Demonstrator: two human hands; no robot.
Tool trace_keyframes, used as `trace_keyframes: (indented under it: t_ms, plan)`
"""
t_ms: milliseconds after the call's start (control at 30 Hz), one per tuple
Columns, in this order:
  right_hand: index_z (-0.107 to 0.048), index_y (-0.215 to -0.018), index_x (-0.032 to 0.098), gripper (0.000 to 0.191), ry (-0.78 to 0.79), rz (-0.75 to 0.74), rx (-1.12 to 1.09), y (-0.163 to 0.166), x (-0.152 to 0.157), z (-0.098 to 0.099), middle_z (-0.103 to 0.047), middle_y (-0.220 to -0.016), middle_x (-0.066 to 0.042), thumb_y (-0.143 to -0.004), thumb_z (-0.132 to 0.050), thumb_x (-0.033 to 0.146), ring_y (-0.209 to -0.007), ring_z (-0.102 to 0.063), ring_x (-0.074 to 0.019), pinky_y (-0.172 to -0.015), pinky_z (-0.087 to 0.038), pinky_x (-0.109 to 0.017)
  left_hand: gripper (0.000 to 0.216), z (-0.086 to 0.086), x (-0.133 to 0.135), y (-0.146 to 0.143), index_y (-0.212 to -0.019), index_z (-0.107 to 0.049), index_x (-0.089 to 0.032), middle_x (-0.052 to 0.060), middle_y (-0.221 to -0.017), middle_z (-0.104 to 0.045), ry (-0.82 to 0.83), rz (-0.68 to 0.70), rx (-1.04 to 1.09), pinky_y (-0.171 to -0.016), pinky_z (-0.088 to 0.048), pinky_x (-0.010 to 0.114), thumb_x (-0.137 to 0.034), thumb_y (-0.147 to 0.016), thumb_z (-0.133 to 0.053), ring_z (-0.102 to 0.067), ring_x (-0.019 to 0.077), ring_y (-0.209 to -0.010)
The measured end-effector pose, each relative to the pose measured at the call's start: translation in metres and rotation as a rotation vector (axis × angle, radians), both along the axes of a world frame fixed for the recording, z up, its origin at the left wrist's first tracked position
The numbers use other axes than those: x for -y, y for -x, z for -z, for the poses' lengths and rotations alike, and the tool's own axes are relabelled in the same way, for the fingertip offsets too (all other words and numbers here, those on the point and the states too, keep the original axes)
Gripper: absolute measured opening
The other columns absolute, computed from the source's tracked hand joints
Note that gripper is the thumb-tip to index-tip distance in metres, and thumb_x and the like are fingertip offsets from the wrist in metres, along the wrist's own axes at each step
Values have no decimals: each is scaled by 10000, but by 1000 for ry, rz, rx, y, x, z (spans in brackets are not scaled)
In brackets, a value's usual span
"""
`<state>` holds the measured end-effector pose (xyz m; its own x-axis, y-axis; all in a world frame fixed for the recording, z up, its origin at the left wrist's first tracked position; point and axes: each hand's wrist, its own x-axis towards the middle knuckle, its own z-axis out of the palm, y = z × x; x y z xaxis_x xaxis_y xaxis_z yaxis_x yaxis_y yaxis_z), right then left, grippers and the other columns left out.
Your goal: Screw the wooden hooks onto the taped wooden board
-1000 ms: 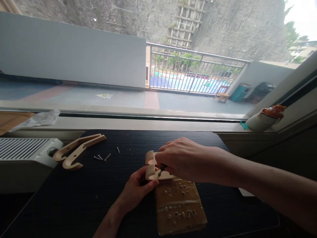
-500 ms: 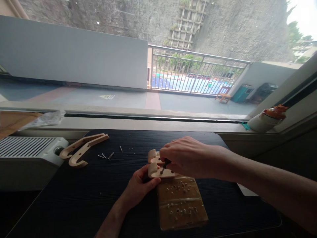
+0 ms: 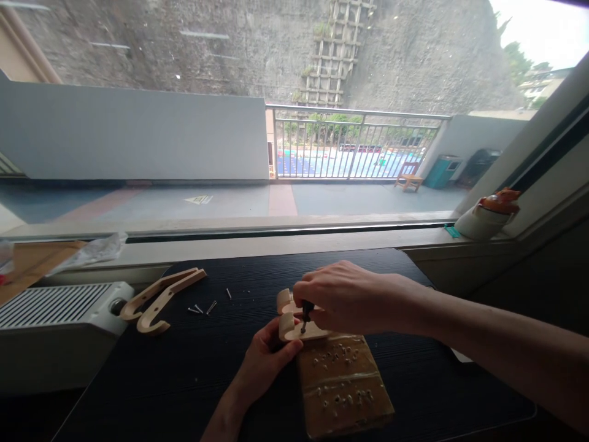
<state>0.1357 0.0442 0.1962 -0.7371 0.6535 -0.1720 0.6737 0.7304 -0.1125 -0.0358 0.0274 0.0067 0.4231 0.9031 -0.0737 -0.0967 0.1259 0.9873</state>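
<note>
My right hand [image 3: 345, 298] is closed round a driver [image 3: 307, 306], shaft nearly upright, its tip at the near hook [image 3: 288, 326]; my left hand [image 3: 269, 353] grips that hook's curled end at the edge of the block [image 3: 347, 383]. I judge the step to be screw-turning; the next move calls for an aligned shaft and steady pressure. The far hook [image 3: 284, 301] lies alongside. Both are smooth, pale wood; the block is brown, flat, pitted. Leftward, metal screws [image 3: 211, 307] and spare hooks [image 3: 171, 291] rest on the dark, grained table [image 3: 184, 387].
</note>
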Motion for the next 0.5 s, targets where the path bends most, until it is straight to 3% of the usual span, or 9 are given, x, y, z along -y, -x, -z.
trace_keyframes:
  t_ms: [200, 367, 500]
  plan:
    - [-601, -886, 155, 165, 32, -32, -31, 2, -4, 3, -663, -824, -64, -826, -450, 182, -785, -603, -180, -615, -345, -255, 426, 0, 0, 0, -1112, -585, -162, 55, -994, -688, -6, -6, 6, -820, -455, 273, -307, -725, -689, -613, 205, -908]
    - [-579, -836, 129, 227, -72, 38, 6, 4, 0, 10, -647, -749, -70, -875, -394, 255, -678, -614, -185, -532, -310, -267, 433, -2, 1, -1, -1036, -630, -148, 68, -944, -696, -26, -26, 17, -787, -471, 293, -387, -683, -708, -622, 226, -871]
    - [-596, -822, 160, 221, -132, 93, -2, 5, 3, 9, -658, -733, -58, -847, -431, 305, -655, -620, -189, -524, -313, -264, 536, 9, -3, -3, -1006, -648, -153, 62, -898, -699, -30, -34, 67, -777, -464, 307, -493, -601, -733, -619, 242, -866]
